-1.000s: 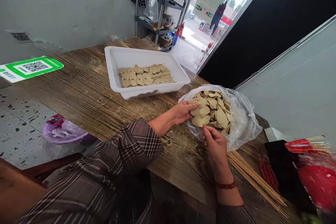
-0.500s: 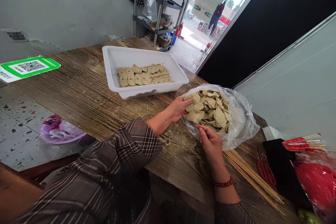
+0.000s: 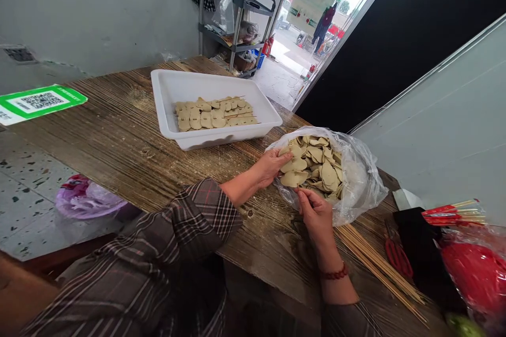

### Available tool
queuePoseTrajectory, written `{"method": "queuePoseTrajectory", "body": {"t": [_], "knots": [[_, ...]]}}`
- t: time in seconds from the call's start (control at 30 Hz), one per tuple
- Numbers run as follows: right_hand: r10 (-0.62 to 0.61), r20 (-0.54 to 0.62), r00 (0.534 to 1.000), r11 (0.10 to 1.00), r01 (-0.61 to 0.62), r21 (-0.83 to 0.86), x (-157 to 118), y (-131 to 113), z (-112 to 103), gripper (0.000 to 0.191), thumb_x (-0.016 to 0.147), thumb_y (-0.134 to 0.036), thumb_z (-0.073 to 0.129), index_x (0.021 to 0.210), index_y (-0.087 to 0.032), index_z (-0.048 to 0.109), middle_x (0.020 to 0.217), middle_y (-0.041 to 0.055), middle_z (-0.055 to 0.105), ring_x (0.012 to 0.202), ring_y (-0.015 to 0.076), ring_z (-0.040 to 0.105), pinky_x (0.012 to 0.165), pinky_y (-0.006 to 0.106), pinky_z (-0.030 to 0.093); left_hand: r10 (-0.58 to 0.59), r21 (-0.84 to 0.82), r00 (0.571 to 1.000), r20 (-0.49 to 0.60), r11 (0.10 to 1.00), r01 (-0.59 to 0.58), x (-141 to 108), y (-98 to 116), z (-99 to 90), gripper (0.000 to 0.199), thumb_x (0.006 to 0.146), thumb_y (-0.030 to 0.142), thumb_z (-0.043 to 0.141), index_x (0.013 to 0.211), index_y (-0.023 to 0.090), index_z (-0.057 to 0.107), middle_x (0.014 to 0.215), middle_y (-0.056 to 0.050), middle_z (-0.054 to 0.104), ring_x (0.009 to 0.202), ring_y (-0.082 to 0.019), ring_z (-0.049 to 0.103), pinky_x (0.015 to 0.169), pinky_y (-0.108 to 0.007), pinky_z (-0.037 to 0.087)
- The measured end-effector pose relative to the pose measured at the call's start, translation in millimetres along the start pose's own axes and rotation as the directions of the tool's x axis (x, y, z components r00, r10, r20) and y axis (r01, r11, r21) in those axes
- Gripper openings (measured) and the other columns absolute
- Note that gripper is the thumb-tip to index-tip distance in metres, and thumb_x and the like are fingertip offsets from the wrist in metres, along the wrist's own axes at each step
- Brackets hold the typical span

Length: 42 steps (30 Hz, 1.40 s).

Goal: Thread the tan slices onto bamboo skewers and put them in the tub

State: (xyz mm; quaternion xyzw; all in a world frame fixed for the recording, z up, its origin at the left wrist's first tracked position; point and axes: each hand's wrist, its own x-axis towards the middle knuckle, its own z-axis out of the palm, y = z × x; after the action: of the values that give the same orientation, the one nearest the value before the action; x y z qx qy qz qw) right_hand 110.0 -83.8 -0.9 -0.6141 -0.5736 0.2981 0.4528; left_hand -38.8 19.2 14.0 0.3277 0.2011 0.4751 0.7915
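Note:
My left hand [image 3: 272, 166] is closed on a flat beige slice [image 3: 291, 151] at the near left side of a clear plastic bag [image 3: 358, 181]. More thin oval slices [image 3: 329, 174] fill the bag in a loose heap. My right hand [image 3: 315, 210] pinches the lower end of a thin skewer [image 3: 298, 187], whose upper part runs into slices [image 3: 294, 178] just below my left fingers. Most of that skewer is hidden behind the slices. Left of the bag, a white plastic tub [image 3: 221, 139] holds rows of skewered slices [image 3: 205, 118].
Bare bamboo skewers [image 3: 381, 263] lie right of my right wrist. Beyond them are red-handled scissors [image 3: 397, 255], a black box [image 3: 422, 253] and a red bundle in plastic [image 3: 474, 274]. A green QR-code card [image 3: 43, 101] lies at the table's far left.
The hands, slices and skewer hold nearly the same positions. The whole view has shifted slightly, so everything appears a little farther left.

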Motion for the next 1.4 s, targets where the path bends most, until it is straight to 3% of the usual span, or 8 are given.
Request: {"method": "queuePoseTrajectory", "body": {"t": [0.43, 0.7, 0.8, 0.9, 1.0, 1.07, 1.17, 1.4], "knots": [[-0.035, -0.044, 0.998, 0.999, 0.033, -0.024, 2, 0, -1, 0.034, 0.085, -0.046, 0.059, 0.080, -0.015, 0.070, 0.050, -0.0047, 0.046, 0.048, 0.0098, 0.040, 0.047, 0.023, 0.031, -0.024, 0.014, 1.000, -0.010, 1.000, 0.025, -3, -3, 6.0, 0.048, 0.057, 0.043, 0.085, 0.089, 0.011, 0.067, 0.075, -0.004, 0.069, 0.065, -0.012, 0.063, 0.061, -0.023, 0.049], [0.028, -0.298, 0.954, 0.989, 0.018, 0.150, 6, 1, -15, 0.037, 0.082, -0.049, 0.063, 0.089, -0.014, 0.070, 0.052, -0.0056, 0.047, 0.047, 0.0085, 0.039, 0.046, 0.022, 0.031, 0.112, 0.308, 0.984, -0.136, 0.949, -0.065, 7, 13, -8.7, 0.025, 0.082, 0.034, 0.065, 0.093, 0.013, 0.062, 0.086, -0.008, 0.071, 0.066, -0.011, 0.065, 0.064, -0.023, 0.049], [0.048, -0.357, 0.933, 0.976, 0.033, 0.216, 8, 0, -18, 0.039, 0.080, -0.050, 0.065, 0.090, -0.013, 0.069, 0.051, -0.0061, 0.046, 0.046, 0.0081, 0.036, 0.045, 0.022, 0.030, 0.233, 0.634, 0.967, -0.097, 0.764, -0.121, 13, 12, -14.9, 0.014, 0.082, 0.023, 0.059, 0.089, 0.012, 0.065, 0.079, -0.006, 0.070, 0.062, -0.011, 0.061, 0.064, -0.023, 0.048], [0.050, -0.378, 0.925, 0.974, 0.039, 0.225, 10, 0, -17, 0.040, 0.079, -0.051, 0.066, 0.089, -0.012, 0.069, 0.050, -0.0067, 0.045, 0.046, 0.0076, 0.035, 0.044, 0.022, 0.029, 0.302, 0.920, 0.950, 0.074, 0.346, -0.182, 12, 12, -17.7, 0.013, 0.078, 0.019, 0.060, 0.085, 0.014, 0.069, 0.077, -0.004, 0.068, 0.070, -0.014, 0.060, 0.069, -0.026, 0.047], [0.060, -0.364, 0.930, 0.970, 0.032, 0.242, 11, 1, -16, 0.039, 0.080, -0.049, 0.066, 0.090, -0.012, 0.070, 0.050, -0.0071, 0.045, 0.044, 0.0069, 0.034, 0.043, 0.021, 0.027, 0.203, 0.963, 0.941, 0.270, -0.052, -0.265, 8, 16, -18.3, 0.019, 0.074, 0.024, 0.066, 0.091, 0.017, 0.072, 0.090, -0.006, 0.068, 0.085, -0.019, 0.061, 0.079, -0.030, 0.047], [0.063, -0.351, 0.934, 0.967, 0.030, 0.253, 11, 0, -16, 0.037, 0.080, -0.048, 0.066, 0.089, -0.012, 0.070, 0.050, -0.0071, 0.045, 0.044, 0.0068, 0.033, 0.042, 0.021, 0.026, 0.102, 0.928, 0.935, 0.340, -0.200, -0.316, 6, 19, -18.9, 0.027, 0.070, 0.027, 0.071, 0.095, 0.018, 0.072, 0.100, -0.008, 0.066, 0.094, -0.022, 0.059, 0.084, -0.032, 0.046], [0.063, -0.349, 0.935, 0.968, 0.027, 0.248, 11, -1, -16, 0.036, 0.080, -0.047, 0.065, 0.088, -0.012, 0.070, 0.049, -0.0071, 0.045, 0.044, 0.0069, 0.032, 0.041, 0.021, 0.023, 0.010, 0.896, 0.929, 0.369, -0.269, -0.353, 5, 22, -21.3, 0.029, 0.068, 0.025, 0.072, 0.096, 0.018, 0.071, 0.103, -0.009, 0.063, 0.098, -0.023, 0.058, 0.085, -0.032, 0.045], [0.060, -0.322, 0.945, 0.968, 0.024, 0.252, 11, -1, -16, 0.035, 0.081, -0.046, 0.065, 0.089, -0.013, 0.071, 0.049, -0.0070, 0.046, 0.043, 0.0070, 0.034, 0.041, 0.021, 0.026, 0.022, 0.903, 0.919, 0.393, -0.196, -0.382, 8, 22, -24.6, 0.017, 0.079, 0.016, 0.053, 0.079, 0.016, 0.070, 0.092, -0.008, 0.066, 0.080, -0.017, 0.059, 0.077, -0.028, 0.044]]}}
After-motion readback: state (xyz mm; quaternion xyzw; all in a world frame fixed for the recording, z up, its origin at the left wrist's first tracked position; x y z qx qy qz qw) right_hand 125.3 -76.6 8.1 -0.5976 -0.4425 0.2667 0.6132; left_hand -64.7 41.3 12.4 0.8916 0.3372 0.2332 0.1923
